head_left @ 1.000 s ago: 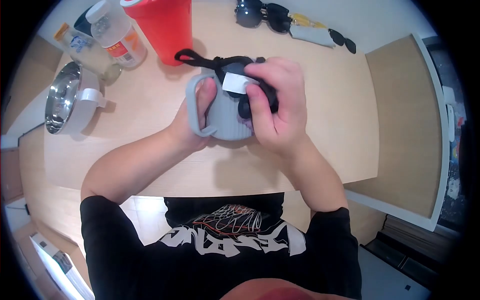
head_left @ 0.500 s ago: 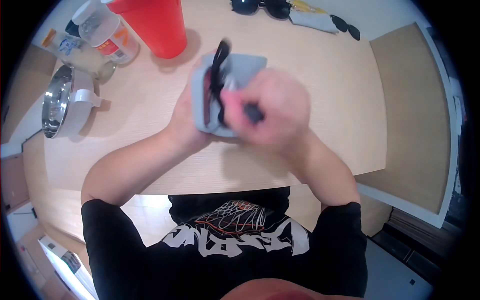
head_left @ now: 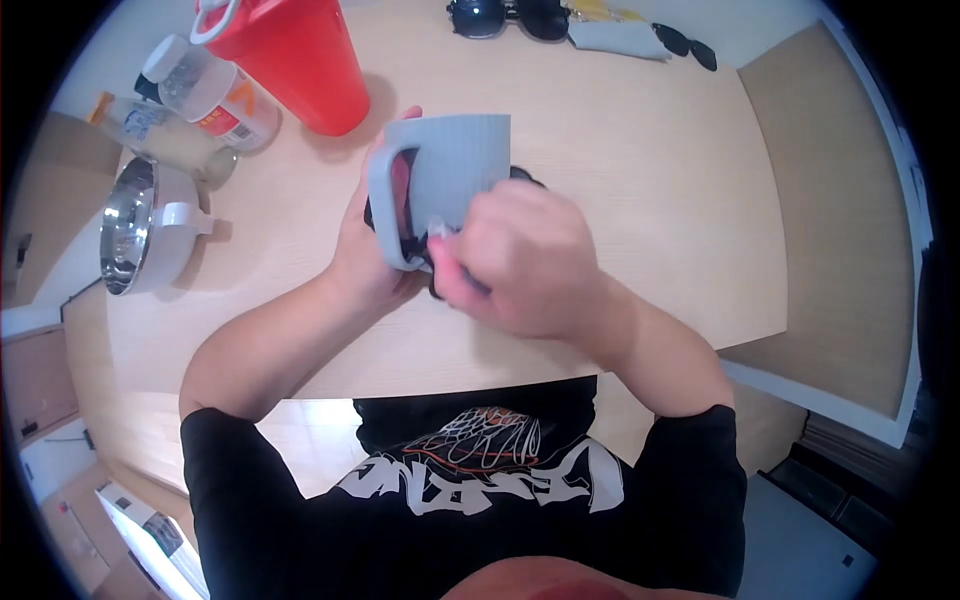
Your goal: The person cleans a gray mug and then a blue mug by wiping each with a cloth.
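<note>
A grey ribbed mug (head_left: 462,155) with a large handle is held up over the table in front of me. My left hand (head_left: 365,235) is wrapped round its back and left side, with part of it seen through the handle. Against the mug's lower right side, my right hand (head_left: 520,260) is closed on a bunched black strap (head_left: 447,285). A small white tag shows by its fingertips. More of the black item juts out behind the right hand, and a dark bit shows left of the handle. The hidden parts of the black item cannot be made out.
On the left stand a red cup (head_left: 300,70), a plastic bottle (head_left: 225,100), a glass bottle (head_left: 170,135) and a steel-lined white cup (head_left: 165,225). Sunglasses (head_left: 510,18), a grey cloth (head_left: 620,40) and small dark glasses (head_left: 685,46) lie along the back edge. A panel (head_left: 840,230) rises at the right.
The mug has tilted so its ribbed side faces up. My right hand has moved down and toward the handle, and the black strap that stuck up above the mug is now low beside it.
</note>
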### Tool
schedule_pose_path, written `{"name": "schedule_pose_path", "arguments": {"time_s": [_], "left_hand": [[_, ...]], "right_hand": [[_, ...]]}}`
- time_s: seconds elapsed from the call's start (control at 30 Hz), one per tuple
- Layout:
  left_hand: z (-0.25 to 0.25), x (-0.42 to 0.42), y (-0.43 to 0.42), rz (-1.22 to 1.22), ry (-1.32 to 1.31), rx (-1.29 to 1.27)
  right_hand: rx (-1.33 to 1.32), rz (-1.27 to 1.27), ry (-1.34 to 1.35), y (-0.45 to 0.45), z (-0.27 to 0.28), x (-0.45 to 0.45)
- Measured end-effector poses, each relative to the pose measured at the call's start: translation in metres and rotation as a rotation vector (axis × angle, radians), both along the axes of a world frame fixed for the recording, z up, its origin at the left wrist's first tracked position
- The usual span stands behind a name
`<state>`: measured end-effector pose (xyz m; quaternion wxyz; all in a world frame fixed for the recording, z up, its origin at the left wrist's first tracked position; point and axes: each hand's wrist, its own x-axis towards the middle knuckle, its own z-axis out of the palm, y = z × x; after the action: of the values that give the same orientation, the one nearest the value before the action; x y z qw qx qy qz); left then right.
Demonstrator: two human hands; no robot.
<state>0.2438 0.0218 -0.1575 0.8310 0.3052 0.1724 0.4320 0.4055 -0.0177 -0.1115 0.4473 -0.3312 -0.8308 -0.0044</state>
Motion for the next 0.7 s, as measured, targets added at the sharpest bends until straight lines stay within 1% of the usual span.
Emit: {"name": "schedule_pose_path", "arguments": {"time_s": [0.07, 0.1, 0.17, 0.2, 0.23, 0.27, 0.4, 0.43, 0.5, 0.53, 0.57, 0.6, 0.67, 0.7], "left_hand": [[-0.004, -0.002, 0.001, 0.014, 0.003, 0.044], [-0.006, 0.001, 0.001, 0.017, -0.003, 0.027], [-0.001, 0.009, -0.008, 0.023, 0.099, 0.139], [0.001, 0.011, -0.013, 0.024, 0.15, 0.191], [0.009, 0.012, -0.015, -0.003, 0.201, 0.179], [0.008, 0.013, -0.016, -0.004, 0.198, 0.17], [0.004, 0.011, -0.015, 0.006, 0.171, 0.147], [0.004, 0.009, -0.013, 0.01, 0.162, 0.141], [0.002, 0.007, -0.006, 0.021, 0.07, 0.025], [0.0, 0.005, -0.002, 0.027, 0.023, -0.033], [-0.002, 0.003, 0.0, -0.001, -0.022, 0.017], [-0.001, 0.002, 0.001, 0.003, -0.011, -0.033], [0.007, 0.005, 0.0, 0.005, 0.015, -0.142], [0.008, 0.005, -0.006, 0.013, 0.136, 0.052]], "right_hand": [[-0.057, -0.013, -0.035, -0.004, -0.001, 0.0], [-0.02, -0.053, 0.008, 0.0, 0.0, 0.002], [0.05, -0.137, 0.095, 0.012, 0.001, 0.008], [0.038, -0.169, 0.146, 0.015, 0.003, 0.011], [0.026, -0.202, 0.198, 0.018, 0.007, 0.013], [0.013, -0.234, 0.249, 0.018, 0.009, 0.014], [0.088, -0.151, 0.163, 0.016, 0.007, 0.015], [0.053, -0.091, 0.129, 0.012, 0.005, 0.012], [0.0, 0.028, 0.059, 0.003, 0.002, 0.006], [-0.038, 0.049, 0.0, 0.0, 0.006, 0.005], [-0.081, 0.067, -0.059, -0.004, 0.01, 0.005], [-0.127, 0.083, -0.116, -0.005, 0.013, 0.005], [-0.067, 0.025, 0.016, 0.0, 0.009, 0.006], [-0.036, -0.028, 0.075, 0.003, 0.008, 0.008]]}}
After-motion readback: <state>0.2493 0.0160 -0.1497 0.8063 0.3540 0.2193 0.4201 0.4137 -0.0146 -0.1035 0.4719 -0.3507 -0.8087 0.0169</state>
